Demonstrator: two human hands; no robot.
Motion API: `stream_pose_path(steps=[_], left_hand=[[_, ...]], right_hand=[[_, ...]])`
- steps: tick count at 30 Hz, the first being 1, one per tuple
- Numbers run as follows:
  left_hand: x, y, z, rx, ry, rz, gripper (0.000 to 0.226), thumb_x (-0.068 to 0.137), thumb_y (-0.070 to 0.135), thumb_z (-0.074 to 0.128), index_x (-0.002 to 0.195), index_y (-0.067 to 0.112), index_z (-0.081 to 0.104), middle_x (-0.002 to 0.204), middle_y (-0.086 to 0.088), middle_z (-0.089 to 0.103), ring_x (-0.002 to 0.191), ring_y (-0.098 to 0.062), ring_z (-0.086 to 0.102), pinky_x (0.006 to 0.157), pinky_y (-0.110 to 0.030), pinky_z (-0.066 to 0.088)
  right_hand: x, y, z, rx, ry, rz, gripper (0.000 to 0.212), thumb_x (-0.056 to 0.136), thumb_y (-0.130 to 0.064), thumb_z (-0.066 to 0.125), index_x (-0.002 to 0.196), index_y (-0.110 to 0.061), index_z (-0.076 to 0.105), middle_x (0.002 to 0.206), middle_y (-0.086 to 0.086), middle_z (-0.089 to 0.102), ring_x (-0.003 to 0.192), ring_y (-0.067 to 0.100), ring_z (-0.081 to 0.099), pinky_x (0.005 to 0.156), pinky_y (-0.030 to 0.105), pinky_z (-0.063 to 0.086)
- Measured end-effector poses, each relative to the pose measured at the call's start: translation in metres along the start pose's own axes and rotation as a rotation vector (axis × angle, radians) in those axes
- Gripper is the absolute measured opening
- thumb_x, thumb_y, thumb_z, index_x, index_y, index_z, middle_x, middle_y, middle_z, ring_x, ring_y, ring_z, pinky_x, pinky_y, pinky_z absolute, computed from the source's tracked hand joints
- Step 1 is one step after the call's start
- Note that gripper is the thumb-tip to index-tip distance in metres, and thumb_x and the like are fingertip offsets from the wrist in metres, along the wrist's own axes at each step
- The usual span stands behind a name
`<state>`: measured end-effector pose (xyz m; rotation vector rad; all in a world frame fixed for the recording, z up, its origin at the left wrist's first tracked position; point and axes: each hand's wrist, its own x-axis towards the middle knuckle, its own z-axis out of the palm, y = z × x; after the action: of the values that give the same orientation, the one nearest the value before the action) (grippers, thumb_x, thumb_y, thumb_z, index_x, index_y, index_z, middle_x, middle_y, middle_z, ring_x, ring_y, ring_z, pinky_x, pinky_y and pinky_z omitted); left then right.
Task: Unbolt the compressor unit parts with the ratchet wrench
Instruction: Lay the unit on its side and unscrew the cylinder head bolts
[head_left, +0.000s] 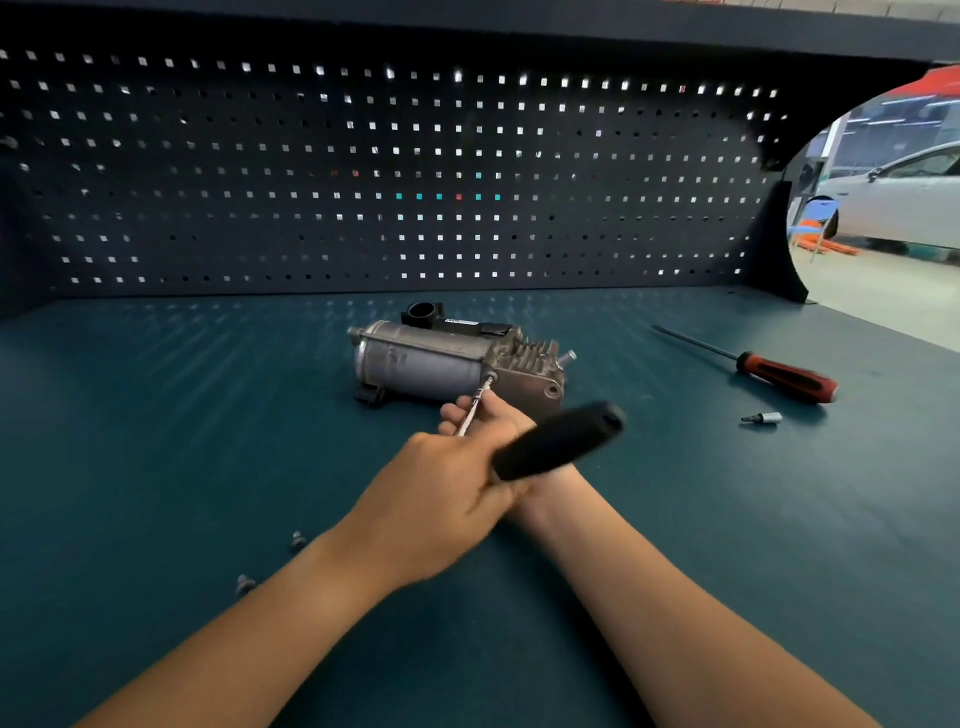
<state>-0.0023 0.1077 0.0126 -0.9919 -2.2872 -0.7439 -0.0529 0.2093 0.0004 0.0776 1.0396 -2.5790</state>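
Observation:
The grey compressor unit (431, 364) lies on its side on the green bench mat (156, 415). A thin metal shaft (475, 408) runs from its front flange down into my hands. My right hand (485, 415) pinches this shaft just below the compressor and is partly hidden behind my left hand. My left hand (436, 504) grips the black handle of the ratchet wrench (561, 439), which points up and to the right and is blurred. The wrench's head is hidden by my hands.
A red-and-black screwdriver (784, 379) lies to the right, with a small socket bit (763, 418) in front of it. Two loose bolts (297, 540) (244, 583) lie at the left near my forearm. A dark pegboard (363, 171) closes the back.

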Motion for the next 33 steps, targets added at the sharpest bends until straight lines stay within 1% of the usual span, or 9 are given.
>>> stream_pose_path(steps=[3,8,12,15,19,21,25,29,33], left_hand=[[-0.008,0.002,0.006,-0.091,0.160,-0.031,0.013,0.080,0.034,0.046,0.073,0.024,0.052,0.056,0.000,0.046,0.049,-0.018,0.043,0.046,-0.027,0.032],[0.015,0.008,-0.002,-1.052,0.800,-0.725,0.042,0.096,0.035,0.042,0.056,0.021,0.039,0.034,0.009,0.031,0.030,-0.007,0.030,0.037,-0.016,0.033],[0.010,-0.007,-0.004,-1.331,0.985,-0.861,0.037,0.098,0.034,0.039,0.066,0.016,0.035,0.038,0.008,0.027,0.032,-0.007,0.029,0.040,-0.015,0.040],[0.011,0.000,0.003,-1.035,0.796,-0.646,0.042,0.097,0.031,0.042,0.057,0.019,0.037,0.036,0.008,0.032,0.031,-0.013,0.031,0.038,-0.017,0.038],[0.005,-0.002,0.004,0.187,0.140,0.269,0.020,0.077,0.025,0.047,0.061,0.021,0.058,0.043,0.003,0.052,0.035,-0.018,0.047,0.033,-0.023,0.038],[0.000,-0.005,0.005,0.475,-0.110,0.456,0.020,0.073,0.022,0.047,0.064,0.016,0.064,0.046,0.002,0.053,0.037,-0.017,0.050,0.031,-0.023,0.038],[-0.006,-0.002,0.005,0.037,0.141,0.145,0.008,0.076,0.023,0.048,0.077,0.022,0.056,0.049,0.010,0.053,0.047,-0.010,0.050,0.044,-0.021,0.038],[0.007,0.012,0.006,-0.894,0.634,-0.553,0.032,0.094,0.033,0.045,0.070,0.017,0.059,0.038,0.007,0.035,0.034,-0.007,0.037,0.043,-0.023,0.040],[0.011,-0.001,-0.006,-1.519,0.988,-0.891,0.033,0.099,0.035,0.038,0.082,0.013,0.055,0.040,0.007,0.032,0.032,-0.007,0.035,0.046,-0.017,0.047]], right_hand=[[0.001,0.001,0.001,0.002,-0.005,0.005,0.020,0.099,-0.022,0.042,0.095,-0.007,0.054,0.067,0.008,0.070,0.053,0.017,0.067,0.046,0.022,0.051],[0.001,-0.001,0.001,-0.066,-0.020,-0.040,0.021,0.100,-0.023,0.039,0.093,-0.011,0.055,0.065,0.002,0.072,0.054,0.011,0.068,0.042,0.017,0.048],[0.001,0.000,0.002,-0.121,-0.009,-0.049,0.018,0.099,-0.020,0.042,0.090,-0.011,0.055,0.065,0.003,0.072,0.055,0.012,0.068,0.042,0.016,0.048],[0.003,0.001,0.000,-0.108,-0.002,-0.052,0.020,0.099,-0.019,0.042,0.088,-0.010,0.056,0.063,0.002,0.071,0.053,0.010,0.067,0.043,0.016,0.049],[0.002,-0.001,-0.004,-0.081,-0.011,-0.027,0.021,0.098,-0.018,0.044,0.082,-0.010,0.056,0.059,0.001,0.069,0.052,0.011,0.066,0.050,0.020,0.054],[0.002,-0.001,-0.005,-0.090,0.000,-0.020,0.021,0.096,-0.020,0.047,0.081,-0.010,0.057,0.062,0.002,0.070,0.054,0.012,0.068,0.052,0.020,0.055],[0.005,0.001,-0.004,-0.072,-0.002,-0.028,0.021,0.096,-0.019,0.047,0.080,-0.010,0.056,0.065,0.006,0.067,0.053,0.015,0.064,0.051,0.023,0.053],[0.003,-0.003,-0.003,-0.066,0.007,-0.038,0.021,0.099,-0.021,0.039,0.093,-0.009,0.055,0.065,0.004,0.069,0.051,0.013,0.065,0.043,0.019,0.050],[0.000,-0.005,0.000,-0.056,-0.013,-0.026,0.023,0.100,-0.019,0.036,0.089,-0.011,0.055,0.070,0.002,0.073,0.058,0.012,0.069,0.048,0.017,0.052]])
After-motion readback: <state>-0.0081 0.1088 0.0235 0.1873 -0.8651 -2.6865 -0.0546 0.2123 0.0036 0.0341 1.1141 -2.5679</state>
